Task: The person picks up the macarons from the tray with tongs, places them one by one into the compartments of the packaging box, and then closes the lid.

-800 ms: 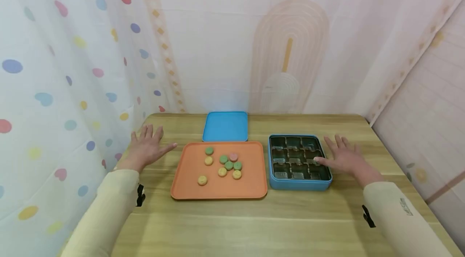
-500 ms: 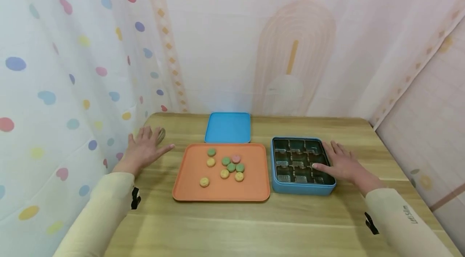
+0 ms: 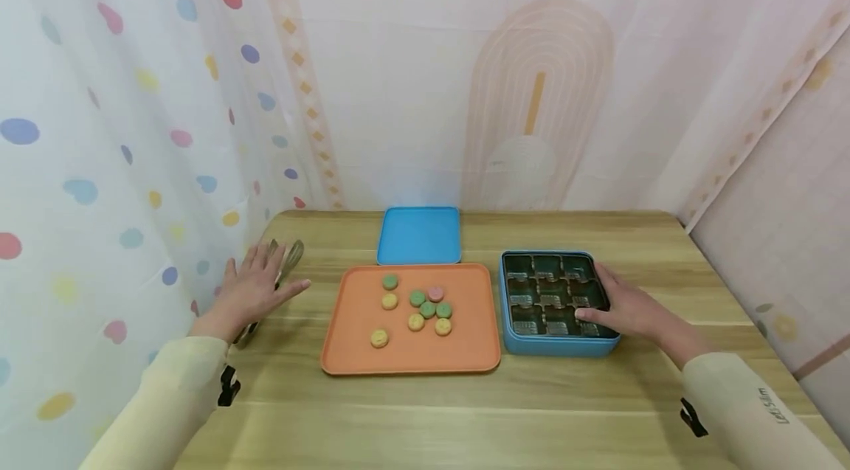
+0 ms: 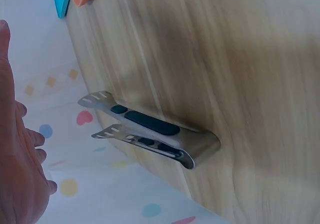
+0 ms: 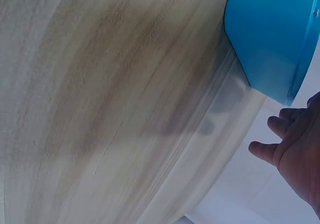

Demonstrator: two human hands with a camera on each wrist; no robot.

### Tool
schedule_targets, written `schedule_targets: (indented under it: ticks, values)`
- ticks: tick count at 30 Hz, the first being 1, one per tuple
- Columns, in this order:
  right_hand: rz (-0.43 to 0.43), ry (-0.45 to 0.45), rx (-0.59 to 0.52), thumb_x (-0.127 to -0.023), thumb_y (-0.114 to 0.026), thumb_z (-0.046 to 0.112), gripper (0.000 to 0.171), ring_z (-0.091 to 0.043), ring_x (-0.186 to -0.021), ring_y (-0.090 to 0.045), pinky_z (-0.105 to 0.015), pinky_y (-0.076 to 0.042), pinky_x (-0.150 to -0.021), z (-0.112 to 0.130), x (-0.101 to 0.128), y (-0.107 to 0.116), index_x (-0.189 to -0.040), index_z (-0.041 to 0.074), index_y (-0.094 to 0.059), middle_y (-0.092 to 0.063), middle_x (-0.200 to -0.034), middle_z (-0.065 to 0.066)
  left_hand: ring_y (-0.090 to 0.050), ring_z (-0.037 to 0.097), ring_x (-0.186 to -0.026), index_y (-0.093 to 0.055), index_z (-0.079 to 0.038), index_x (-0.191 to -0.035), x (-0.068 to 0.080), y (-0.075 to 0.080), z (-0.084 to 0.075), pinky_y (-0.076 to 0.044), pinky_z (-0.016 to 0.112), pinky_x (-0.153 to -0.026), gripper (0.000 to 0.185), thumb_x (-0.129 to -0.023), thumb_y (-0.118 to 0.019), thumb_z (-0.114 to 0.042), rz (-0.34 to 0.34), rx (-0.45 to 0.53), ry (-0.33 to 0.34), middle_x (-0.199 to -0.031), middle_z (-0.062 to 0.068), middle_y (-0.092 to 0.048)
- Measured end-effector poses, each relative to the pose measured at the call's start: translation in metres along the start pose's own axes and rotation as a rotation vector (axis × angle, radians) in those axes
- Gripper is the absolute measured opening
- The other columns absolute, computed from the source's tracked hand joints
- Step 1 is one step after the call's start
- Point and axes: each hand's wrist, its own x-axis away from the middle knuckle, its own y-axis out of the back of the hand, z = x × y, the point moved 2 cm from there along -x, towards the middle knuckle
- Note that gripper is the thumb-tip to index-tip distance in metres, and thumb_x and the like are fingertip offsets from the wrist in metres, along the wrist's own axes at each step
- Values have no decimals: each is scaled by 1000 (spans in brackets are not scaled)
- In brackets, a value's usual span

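My left hand lies flat with straight fingers at the table's left edge, over metal tongs whose tips stick out past the fingers. The left wrist view shows the tongs lying on the wood beside the hand, ungripped. An orange tray in the middle carries several round cookies, green, yellow and pink. To its right stands a blue box with a dark compartment insert. My right hand rests open against the box's right side, thumb on the rim. The right wrist view shows the box wall and fingers.
A blue lid lies flat behind the tray near the back wall. The wooden table is bare in front of tray and box. A dotted curtain hangs along the left edge, patterned fabric walls behind and right.
My left hand has drawn back toward me, uncovering the tongs' tips. My right hand has slid left onto the blue box's right edge.
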Motion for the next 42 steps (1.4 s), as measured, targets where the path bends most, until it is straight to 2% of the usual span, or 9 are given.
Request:
schedule_targets:
  ticks: [8,20,26,32,35,42]
  values:
    - [14,29,-83,-87,-71,54,116,-59,-136,-22,-67,-27,-104,-4,8,4,-154,-10,0,-9,-154,-40,-6,57,-142,-9,-1,-158,11,2,2,1,75,-104,100,-95,-44,-69,-9,3,12,-155,39,-9]
    - [39,90,-181,-83,-78,46,122,-60,-136,-20,-68,-26,-104,-2,12,0,-153,-11,4,-10,-153,-42,-1,57,-142,-10,-3,-159,28,6,17,4,75,-103,99,-95,-45,-69,7,78,81,-154,41,-4]
    - [35,108,-209,-81,-81,44,126,-61,-134,-22,-69,-28,-101,-7,13,-5,-153,-10,7,-11,-152,-43,-5,58,-141,-14,1,-157,32,2,18,-1,76,-103,97,-95,-44,-68,-7,86,100,-154,40,-5]
    - [40,64,-249,-80,-82,41,128,-63,-133,-23,-71,-29,-99,-12,21,-3,-153,-9,9,-11,-150,-45,-8,56,-141,-12,2,-157,32,-2,10,-5,74,-104,98,-96,-42,-68,-7,131,122,-156,38,-8]
    - [60,43,-301,-80,-83,38,127,-64,-133,-18,-72,-26,-100,-11,23,-3,-153,-9,11,-7,-150,-46,-10,56,-141,-15,3,-156,33,-1,8,-8,73,-105,96,-97,-43,-67,-21,154,137,-155,37,-11]
    - [99,15,-385,-83,-81,33,126,-65,-134,-9,-74,-19,-101,-10,22,-9,-153,-4,16,0,-151,-46,-16,57,-139,-16,4,-156,41,-2,14,-15,72,-105,96,-97,-46,-65,-29,190,172,-154,38,-14]
